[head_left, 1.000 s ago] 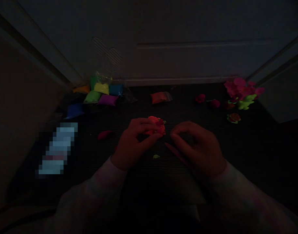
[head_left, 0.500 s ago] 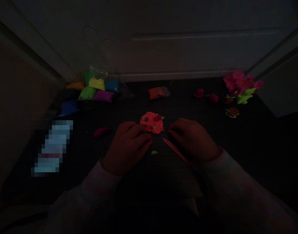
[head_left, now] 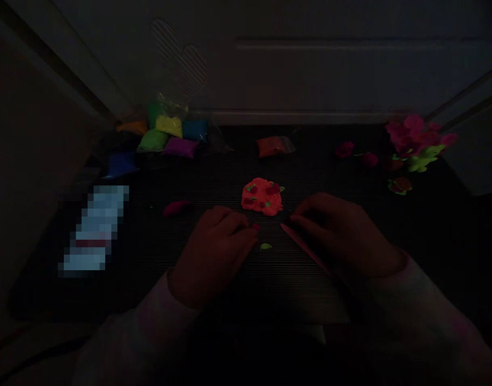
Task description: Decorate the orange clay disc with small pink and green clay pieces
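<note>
The scene is very dark. An orange clay disc (head_left: 262, 197) dotted with red and green bits lies on the dark ribbed mat (head_left: 213, 171). My left hand (head_left: 213, 252) rests just below and left of it, fingers curled, pinching a tiny red clay bit (head_left: 256, 227) at its fingertips. My right hand (head_left: 342, 233) sits to the right of the disc, fingers closed around a thin pink modelling stick (head_left: 304, 247) whose tip points toward the disc. A small green clay scrap (head_left: 265, 246) lies between my hands.
Several coloured clay bags (head_left: 165, 140) are piled at the back left, an orange bag (head_left: 274, 146) behind the disc. Pink and green clay flowers (head_left: 417, 142) stand at the back right, with small red pieces (head_left: 354, 154) nearby. A pink clay lump (head_left: 175, 208) lies left. A door stands behind.
My left hand let go of the orange disc, which now lies flat on the mat, and drew back toward me with a small red bit. The right hand stayed beside it.
</note>
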Motion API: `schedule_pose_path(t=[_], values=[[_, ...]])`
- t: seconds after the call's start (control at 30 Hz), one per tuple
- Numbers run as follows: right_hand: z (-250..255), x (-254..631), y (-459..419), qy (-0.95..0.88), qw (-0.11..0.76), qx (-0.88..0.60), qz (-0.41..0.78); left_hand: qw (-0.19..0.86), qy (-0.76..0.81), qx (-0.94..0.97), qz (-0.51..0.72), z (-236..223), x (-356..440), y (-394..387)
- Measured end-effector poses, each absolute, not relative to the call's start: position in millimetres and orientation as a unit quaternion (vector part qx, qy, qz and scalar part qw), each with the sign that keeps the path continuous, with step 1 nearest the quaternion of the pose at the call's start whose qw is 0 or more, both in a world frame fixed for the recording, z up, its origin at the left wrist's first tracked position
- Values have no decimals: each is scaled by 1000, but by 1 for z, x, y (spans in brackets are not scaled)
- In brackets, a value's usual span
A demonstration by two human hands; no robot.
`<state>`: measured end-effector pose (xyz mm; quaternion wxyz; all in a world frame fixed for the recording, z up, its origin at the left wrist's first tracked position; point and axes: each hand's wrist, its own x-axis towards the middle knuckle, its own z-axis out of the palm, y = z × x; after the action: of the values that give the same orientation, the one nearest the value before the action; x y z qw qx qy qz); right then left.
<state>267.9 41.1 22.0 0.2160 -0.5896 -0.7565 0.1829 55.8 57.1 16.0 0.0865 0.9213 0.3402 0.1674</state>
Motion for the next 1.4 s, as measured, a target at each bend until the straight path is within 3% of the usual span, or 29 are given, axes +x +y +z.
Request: schedule_pose_path(t=[0.23, 0.43, 0.57, 0.7, 0.8, 0.97, 1.2, 1.4], values=[[20, 239, 20, -835, 101, -525, 132, 144, 371, 910, 112, 6, 66, 44], [15, 233, 17, -847, 88, -515, 101, 163, 392, 888, 179, 8, 60, 41], [29, 231, 4, -831, 163, -510, 150, 310, 455, 787, 278, 20, 50, 29], [47, 225, -12, -822, 233, -497, 153, 590, 443, 627, 252, 29, 50, 16], [54, 219, -19, -819, 256, -490, 153, 707, 431, 507, 240, 30, 53, 9], [51, 215, -26, -812, 280, -483, 168, 780, 436, 365, 261, 24, 56, 3], [51, 212, -29, -804, 304, -484, 166, 800, 412, 338, 276, 18, 56, -4], [41, 200, -32, -800, 318, -487, 147, 875, 330, 164, 312, 20, 66, 1]])
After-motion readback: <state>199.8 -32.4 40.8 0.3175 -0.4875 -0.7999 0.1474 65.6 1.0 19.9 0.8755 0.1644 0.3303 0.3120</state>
